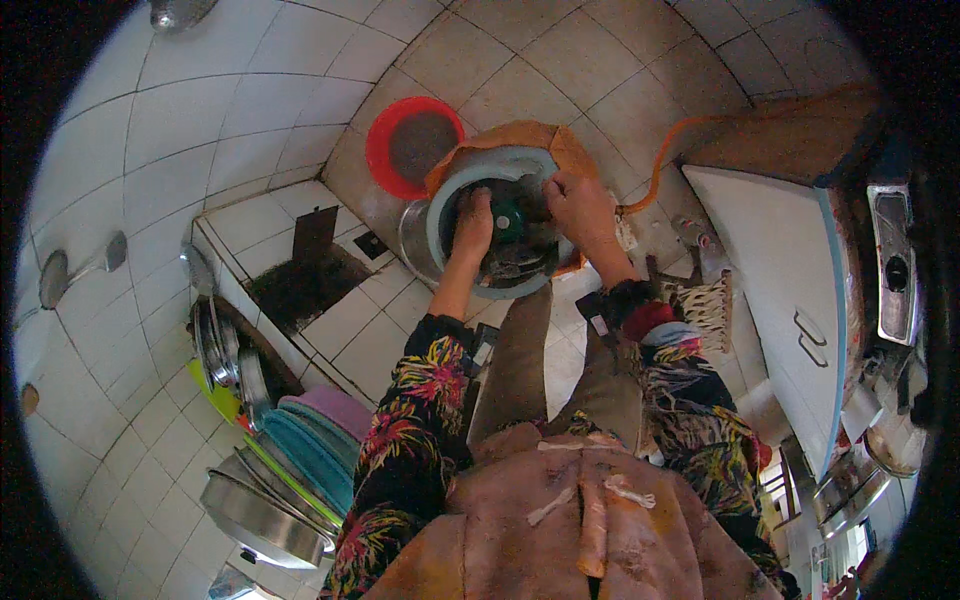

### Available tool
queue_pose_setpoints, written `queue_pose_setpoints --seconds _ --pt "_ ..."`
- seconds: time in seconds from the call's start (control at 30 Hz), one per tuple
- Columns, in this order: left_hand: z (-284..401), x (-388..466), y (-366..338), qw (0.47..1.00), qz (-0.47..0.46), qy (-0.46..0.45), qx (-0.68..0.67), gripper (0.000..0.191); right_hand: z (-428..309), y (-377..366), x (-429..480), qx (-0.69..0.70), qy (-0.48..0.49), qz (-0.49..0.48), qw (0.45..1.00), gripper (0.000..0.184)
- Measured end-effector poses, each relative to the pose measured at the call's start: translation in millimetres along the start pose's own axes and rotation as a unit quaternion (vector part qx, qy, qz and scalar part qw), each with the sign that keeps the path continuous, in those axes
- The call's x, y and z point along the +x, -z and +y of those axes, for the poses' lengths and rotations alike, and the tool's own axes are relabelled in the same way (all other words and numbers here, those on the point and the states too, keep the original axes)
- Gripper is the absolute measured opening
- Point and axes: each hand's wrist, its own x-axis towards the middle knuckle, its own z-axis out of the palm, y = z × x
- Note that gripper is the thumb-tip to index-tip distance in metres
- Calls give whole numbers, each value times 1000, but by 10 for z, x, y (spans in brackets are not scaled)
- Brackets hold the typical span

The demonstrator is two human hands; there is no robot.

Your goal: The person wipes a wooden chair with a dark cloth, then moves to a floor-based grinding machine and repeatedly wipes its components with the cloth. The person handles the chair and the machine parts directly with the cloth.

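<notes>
A pale blue-grey round basin [444,264] lies in front of me, low over the tiled floor. Inside its dark hollow shows a dark green round piece [510,217] with a pale centre; its exact kind is unclear. My left hand [474,225] reaches down into the left side of the hollow, fingers partly hidden. At the right rim, my right hand [585,210] has curled fingers, and whatever they grip is not plain. An orange-brown sheet or bag [510,136] shows behind the basin, and a metal bowl [414,238] peeks out at its left.
A red basin [379,150] of greyish contents stands beyond, left. An orange hose [664,161] runs right past a white cabinet door [772,285]. On my left are a tiled ledge with a dark opening [315,281], stacked colored basins [322,442] and a metal pan [259,517].
</notes>
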Motion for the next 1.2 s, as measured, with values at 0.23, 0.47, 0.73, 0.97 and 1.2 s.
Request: queue_pose_setpoints --seconds 0.23,0.47,0.73,0.97,1.2 --pt "-37 279 -84 958 -61 -195 201 42 0 29 -5 -10 -4 -2 1000 25" --pt "249 141 53 839 -146 -264 453 38 61 -3 -8 13 -10 31 999 27" --pt "253 94 33 881 -86 -251 391 40 85 15 6 30 -7 4 1000 27" --pt "333 194 -118 826 -160 -278 463 26 112 18 -16 23 -8 23 999 26" --pt "70 158 111 805 -100 -261 524 25 72 -52 -9 33 -21 51 998 26"
